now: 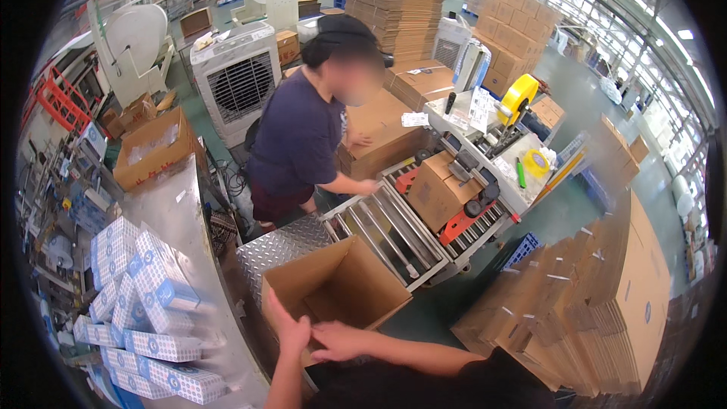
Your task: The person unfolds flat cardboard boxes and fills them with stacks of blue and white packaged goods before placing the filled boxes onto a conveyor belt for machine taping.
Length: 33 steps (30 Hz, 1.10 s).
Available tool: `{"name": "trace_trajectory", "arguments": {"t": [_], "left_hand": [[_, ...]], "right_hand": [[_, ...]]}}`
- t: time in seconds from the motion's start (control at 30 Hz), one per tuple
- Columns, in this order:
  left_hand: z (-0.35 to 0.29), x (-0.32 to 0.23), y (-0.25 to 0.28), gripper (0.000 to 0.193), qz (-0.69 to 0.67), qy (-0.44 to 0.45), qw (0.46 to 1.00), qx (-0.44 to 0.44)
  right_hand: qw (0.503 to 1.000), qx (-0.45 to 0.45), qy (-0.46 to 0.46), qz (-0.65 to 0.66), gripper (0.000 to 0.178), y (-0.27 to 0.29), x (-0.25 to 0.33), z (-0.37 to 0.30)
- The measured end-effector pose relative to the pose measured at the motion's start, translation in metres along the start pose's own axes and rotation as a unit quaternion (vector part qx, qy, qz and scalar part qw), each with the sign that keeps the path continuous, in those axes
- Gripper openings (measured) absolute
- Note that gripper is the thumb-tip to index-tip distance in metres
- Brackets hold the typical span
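Note:
An open-topped cardboard box (379, 280) stands in front of me on a diamond-plate metal surface, its inside facing up and no contents visible. My left hand (288, 326) is at its near left edge, fingers stretched out and pointing away from me. Beside it my right hand (338, 341) lies at the near rim, fingers extended to the left and nearly meeting the left hand. Neither hand visibly grasps anything. On the rollers further off, another carton (438, 193) sits in a taping machine (477, 182).
Blue-and-white patterned packs (159, 288) are heaped on a metal table (227, 333) at left. Flattened cartons (583, 295) stand stacked at right. A co-worker (303, 121) leans over the roller conveyor (379, 231), one hand near it. Tape rolls (519, 98) are on the machine.

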<state>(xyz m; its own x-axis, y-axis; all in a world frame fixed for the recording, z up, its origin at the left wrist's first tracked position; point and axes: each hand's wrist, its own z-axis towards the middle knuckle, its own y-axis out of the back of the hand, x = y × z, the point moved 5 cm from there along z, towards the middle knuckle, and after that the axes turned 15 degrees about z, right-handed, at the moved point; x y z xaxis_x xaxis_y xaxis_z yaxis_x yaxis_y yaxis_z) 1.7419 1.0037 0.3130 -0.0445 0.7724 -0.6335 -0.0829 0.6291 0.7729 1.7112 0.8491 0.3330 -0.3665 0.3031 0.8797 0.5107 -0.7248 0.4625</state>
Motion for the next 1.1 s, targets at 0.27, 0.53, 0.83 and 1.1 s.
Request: {"name": "trace_trajectory", "arguments": {"t": [0.27,0.53,0.83,1.1], "left_hand": [[-0.029,0.195,-0.046,0.097,-0.518,0.212,0.811,0.173],[-0.064,0.189,-0.224,0.083,0.214,0.038,0.975,-0.053],[-0.061,0.223,-0.122,0.047,-0.033,0.263,0.959,0.104],[-0.170,0.226,0.052,0.049,0.042,0.341,0.932,-0.114]], "right_hand": [[0.882,-0.160,-0.440,-0.059,0.067,0.117,-0.157,-0.112],[0.863,-0.122,-0.465,-0.152,0.054,0.138,-0.191,-0.124],[0.918,-0.101,-0.383,0.024,0.068,0.133,-0.171,-0.028],[0.935,-0.068,-0.345,0.045,0.073,0.004,-0.199,0.064]]}}
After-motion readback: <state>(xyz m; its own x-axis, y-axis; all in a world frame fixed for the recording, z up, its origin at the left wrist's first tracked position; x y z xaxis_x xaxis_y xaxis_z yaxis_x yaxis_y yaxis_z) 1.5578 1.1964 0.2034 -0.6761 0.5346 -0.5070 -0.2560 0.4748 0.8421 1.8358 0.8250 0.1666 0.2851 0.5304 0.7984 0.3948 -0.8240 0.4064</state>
